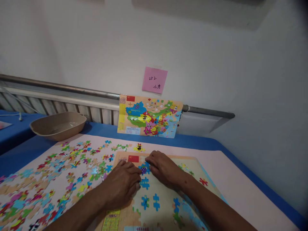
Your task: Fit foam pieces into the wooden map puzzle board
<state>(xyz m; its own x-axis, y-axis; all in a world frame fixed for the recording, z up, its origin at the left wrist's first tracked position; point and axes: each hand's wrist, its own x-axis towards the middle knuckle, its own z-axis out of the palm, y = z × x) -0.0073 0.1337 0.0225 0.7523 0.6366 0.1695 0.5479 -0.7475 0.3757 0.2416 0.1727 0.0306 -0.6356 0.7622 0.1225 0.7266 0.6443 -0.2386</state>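
far left there's a tan oval bowl (58, 125) on the blue table (19, 150), then a big spread of loose puzzle pieces (48, 179) on the pale mat (240, 179). left hand (122, 186) lies palm down on the puzzle board (166, 195), fingers curled & together, not gripping anything afaict. blue puzzle piece (144, 169) sits btwn both hands, fingertips touching it. right hand (163, 168) flat w/ fingers bent, pressing beside it. ref map picture (149, 116) leans on the wall behind, pink sticky note (154, 80) above it.

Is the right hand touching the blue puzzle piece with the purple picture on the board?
Touching. In the head view, the fingertips of the right hand rest on the blue puzzle piece lying on the puzzle board; no gap shows between them.
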